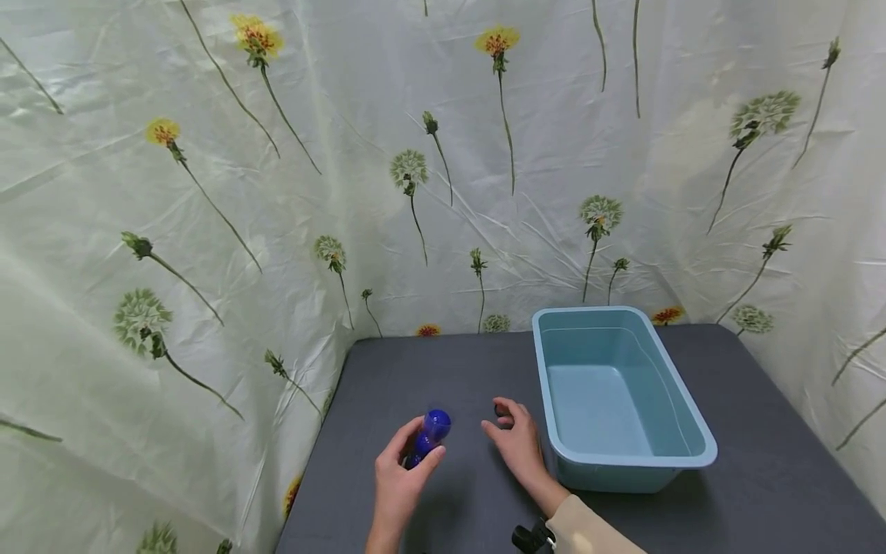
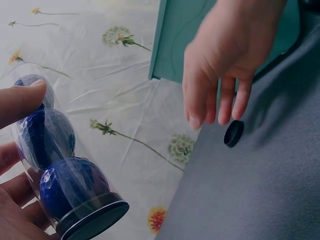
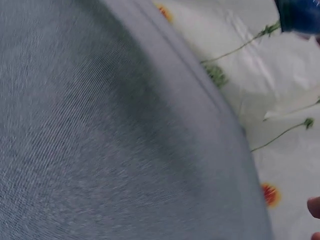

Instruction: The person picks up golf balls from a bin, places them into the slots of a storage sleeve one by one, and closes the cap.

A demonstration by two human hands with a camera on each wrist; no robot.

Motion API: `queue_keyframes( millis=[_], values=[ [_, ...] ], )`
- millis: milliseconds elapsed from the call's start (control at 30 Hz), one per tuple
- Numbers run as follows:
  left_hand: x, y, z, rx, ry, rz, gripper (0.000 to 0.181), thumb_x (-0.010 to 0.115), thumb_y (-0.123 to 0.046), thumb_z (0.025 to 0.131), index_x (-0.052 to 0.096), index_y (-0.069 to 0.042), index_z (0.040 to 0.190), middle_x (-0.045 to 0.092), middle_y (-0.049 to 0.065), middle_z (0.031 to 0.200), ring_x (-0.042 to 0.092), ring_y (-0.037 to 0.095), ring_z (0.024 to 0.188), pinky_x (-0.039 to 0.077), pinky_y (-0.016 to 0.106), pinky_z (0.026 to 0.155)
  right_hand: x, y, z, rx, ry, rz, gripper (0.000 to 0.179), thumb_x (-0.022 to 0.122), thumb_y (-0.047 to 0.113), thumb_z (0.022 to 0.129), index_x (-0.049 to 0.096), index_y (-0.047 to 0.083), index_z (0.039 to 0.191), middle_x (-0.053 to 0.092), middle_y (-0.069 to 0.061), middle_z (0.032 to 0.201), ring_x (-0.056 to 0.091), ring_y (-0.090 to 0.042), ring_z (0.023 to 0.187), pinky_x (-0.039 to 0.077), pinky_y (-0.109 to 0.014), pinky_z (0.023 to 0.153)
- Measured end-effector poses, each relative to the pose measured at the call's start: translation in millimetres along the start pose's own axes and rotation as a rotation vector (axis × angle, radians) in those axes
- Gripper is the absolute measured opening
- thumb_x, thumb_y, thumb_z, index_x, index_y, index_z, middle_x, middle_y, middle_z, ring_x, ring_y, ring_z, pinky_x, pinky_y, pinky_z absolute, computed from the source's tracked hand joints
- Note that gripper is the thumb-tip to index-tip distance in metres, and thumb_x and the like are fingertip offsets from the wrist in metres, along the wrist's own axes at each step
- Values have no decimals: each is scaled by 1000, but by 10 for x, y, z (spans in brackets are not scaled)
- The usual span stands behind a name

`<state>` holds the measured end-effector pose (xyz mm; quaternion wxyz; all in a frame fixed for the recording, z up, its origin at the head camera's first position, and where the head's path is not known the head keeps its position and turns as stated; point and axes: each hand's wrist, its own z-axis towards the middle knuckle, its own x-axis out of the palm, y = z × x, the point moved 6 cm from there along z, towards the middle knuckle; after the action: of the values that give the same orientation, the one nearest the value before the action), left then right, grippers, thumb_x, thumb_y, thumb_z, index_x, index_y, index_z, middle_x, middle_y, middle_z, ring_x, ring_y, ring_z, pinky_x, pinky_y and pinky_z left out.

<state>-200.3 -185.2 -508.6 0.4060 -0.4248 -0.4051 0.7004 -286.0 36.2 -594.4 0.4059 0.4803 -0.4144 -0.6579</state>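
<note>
My left hand [image 1: 401, 477] grips a clear plastic tube [image 2: 85, 145] of shiny blue balls [image 2: 70, 185], thumb on one side and fingers on the other. Three balls show in the left wrist view, and a dark cap [image 2: 95, 220] closes the tube's lower end. My right hand [image 1: 517, 442] is held out between the tube and the basin, its fingers loosely bent. Right at its fingertips in the left wrist view is a small round black cap [image 2: 233, 133], seen against the grey table. The right wrist view catches only fingertips [image 3: 314, 206] at its right edge.
A light blue plastic basin [image 1: 626, 462] stands on the dark grey table [image 1: 443, 365], just right of my right hand. Behind and beside the table hangs a pale curtain [image 1: 388, 92] printed with dandelions.
</note>
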Motion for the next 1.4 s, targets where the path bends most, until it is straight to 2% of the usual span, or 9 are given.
queue_keyframes(
  millis=[167, 367, 600, 667, 767, 900, 1100, 1233, 1400],
  values=[
    [39, 32, -22, -21, 15, 10, 51, 88, -32, 79, 69, -21, 125, 70, 1, 117, 66, 19, 104, 53, 43, 88, 19, -115, 17, -28, -79, -52, 52, 84, 12, 82, 65, 7, 130, 62, -15, 121, 65, -29, 95, 51, -44, 81],
    [64, 65, -31, -76, 28, 0, 54, 88, -37, 78, 68, -24, 126, 69, 0, 119, 65, 20, 107, 52, 50, 91, 74, -254, 34, -51, -105, -127, 63, 86, 10, 80, 59, 5, 138, 55, -16, 137, 62, -26, 83, 51, -42, 74],
    [102, 53, -28, -80, 39, -5, 53, 88, -36, 78, 68, -23, 126, 69, 1, 119, 65, 21, 108, 52, 52, 92, 88, -360, 105, -81, -117, -200, 69, 86, 10, 79, 56, 5, 141, 54, -22, 138, 56, -42, 120, 46, -58, 93],
    [117, 53, -31, -83, 45, -5, 53, 88, -37, 78, 68, -24, 125, 69, 0, 119, 65, 21, 107, 52, 50, 90, 90, -382, 120, -69, -116, -207, 69, 86, 11, 79, 57, 5, 140, 55, -22, 137, 56, -42, 121, 45, -59, 94],
    [138, 51, -32, -80, 51, -6, 52, 88, -37, 78, 69, -23, 124, 70, 1, 117, 66, 20, 104, 53, 47, 88, 103, -388, 143, -74, -118, -257, 65, 86, 13, 79, 59, 4, 137, 58, -20, 130, 60, -40, 113, 48, -57, 89],
    [174, 53, -24, -80, 61, -6, 51, 87, -38, 78, 69, -24, 124, 69, 1, 117, 65, 21, 104, 53, 48, 88, 115, -384, 168, -75, -121, -364, 64, 86, 19, 78, 61, 5, 136, 58, -15, 118, 64, -34, 90, 51, -51, 74],
    [177, 37, -16, -54, 68, -25, 49, 87, -40, 78, 69, -27, 122, 70, -2, 115, 66, 19, 102, 54, 44, 87, 131, -389, 177, -67, -112, -464, 57, 84, 24, 82, 65, 6, 132, 53, -11, 112, 53, -23, 61, 46, -43, 57],
    [159, 30, -25, -54, 61, -25, 48, 87, -38, 78, 69, -28, 122, 70, -4, 114, 66, 16, 101, 54, 40, 86, 124, -410, 159, -56, -111, -488, 48, 85, 26, 81, 70, 6, 122, 52, -9, 107, 53, -23, 61, 47, -43, 58],
    [150, 44, -43, -82, 63, -2, 48, 87, -39, 79, 69, -28, 122, 69, -3, 116, 65, 16, 102, 53, 46, 89, 118, -419, 121, -71, -112, -467, 42, 88, 26, 79, 72, 7, 113, 51, -8, 103, 56, -25, 65, 50, -45, 62]
  ],
)
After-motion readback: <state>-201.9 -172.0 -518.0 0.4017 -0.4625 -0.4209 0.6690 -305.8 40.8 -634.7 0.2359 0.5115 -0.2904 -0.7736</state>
